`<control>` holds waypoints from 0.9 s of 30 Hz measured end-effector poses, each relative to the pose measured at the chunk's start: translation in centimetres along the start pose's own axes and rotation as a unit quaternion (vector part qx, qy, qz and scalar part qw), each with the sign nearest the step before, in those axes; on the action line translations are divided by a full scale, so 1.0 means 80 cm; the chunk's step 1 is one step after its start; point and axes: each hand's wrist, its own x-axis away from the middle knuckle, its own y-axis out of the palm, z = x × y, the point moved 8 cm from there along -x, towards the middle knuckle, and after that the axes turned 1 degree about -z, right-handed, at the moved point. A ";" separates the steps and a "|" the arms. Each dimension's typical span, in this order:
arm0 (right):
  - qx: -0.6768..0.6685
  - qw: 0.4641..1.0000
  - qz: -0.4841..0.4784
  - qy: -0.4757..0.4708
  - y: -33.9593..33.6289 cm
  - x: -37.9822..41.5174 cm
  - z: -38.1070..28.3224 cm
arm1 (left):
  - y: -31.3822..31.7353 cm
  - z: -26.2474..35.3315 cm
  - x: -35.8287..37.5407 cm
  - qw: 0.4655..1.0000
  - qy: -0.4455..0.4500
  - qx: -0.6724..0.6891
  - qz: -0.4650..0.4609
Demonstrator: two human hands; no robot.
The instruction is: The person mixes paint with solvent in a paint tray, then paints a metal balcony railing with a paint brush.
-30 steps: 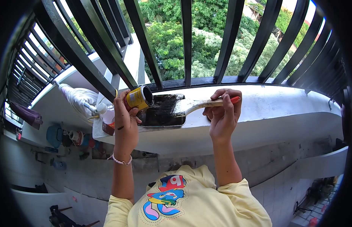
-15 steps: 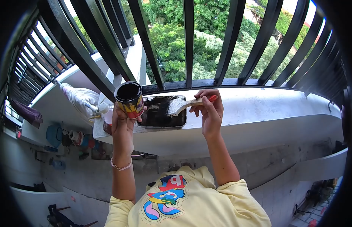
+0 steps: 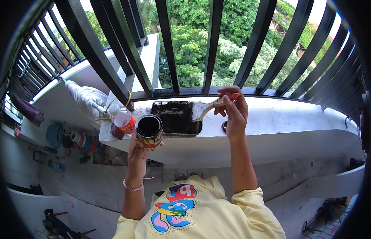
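Observation:
My left hand (image 3: 138, 148) is wrapped round an open paint can (image 3: 149, 140) with dark paint inside, held in front of the ledge. Between the fingers of my right hand (image 3: 235, 113) is a paintbrush (image 3: 212, 107) with a pale handle, red at its end. Its whitish head overlaps the right side of a black-smeared paint tray (image 3: 178, 132) on the white ledge. A clear plastic bottle (image 3: 122, 118) with a red label stands left of the can. Partly behind my right wrist lies a small dark round lid (image 3: 224, 126).
Black railing bars (image 3: 212, 51) rise behind the white ledge (image 3: 281, 115), with trees beyond. A white mop head (image 3: 85, 97) hangs at the left. Below, buckets (image 3: 78, 138) and a blue water container (image 3: 54, 137) stand near the wall.
My left hand has lowered the can toward me, uncovering the bottle and the tray's left side. My right hand and the brush have shifted right and slightly up; the lid now shows.

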 end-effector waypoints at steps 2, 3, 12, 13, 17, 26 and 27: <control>0.066 0.996 -0.054 0.033 0.015 -0.007 0.001 | -0.001 -0.010 0.006 1.000 -0.003 -0.004 0.003; 0.068 0.996 -0.054 0.032 0.016 -0.008 0.003 | -0.001 -0.015 0.009 1.000 -0.010 -0.001 0.000; 0.139 0.987 -0.014 0.077 0.004 0.001 0.036 | 0.010 -0.043 0.037 0.998 -0.045 0.020 -0.026; 0.140 0.987 -0.013 0.076 0.002 0.003 0.038 | 0.013 -0.048 0.040 0.998 -0.047 0.029 -0.037; 0.178 0.980 -0.015 0.082 -0.002 0.015 0.039 | 0.021 -0.059 0.047 0.995 -0.060 0.062 -0.058; 0.393 0.917 0.042 0.062 -0.081 0.055 0.018 | 0.042 -0.085 0.059 0.986 -0.113 0.061 -0.108; 0.489 0.870 0.023 0.052 -0.088 0.062 0.017 | 0.046 -0.092 0.062 0.982 -0.130 0.078 -0.110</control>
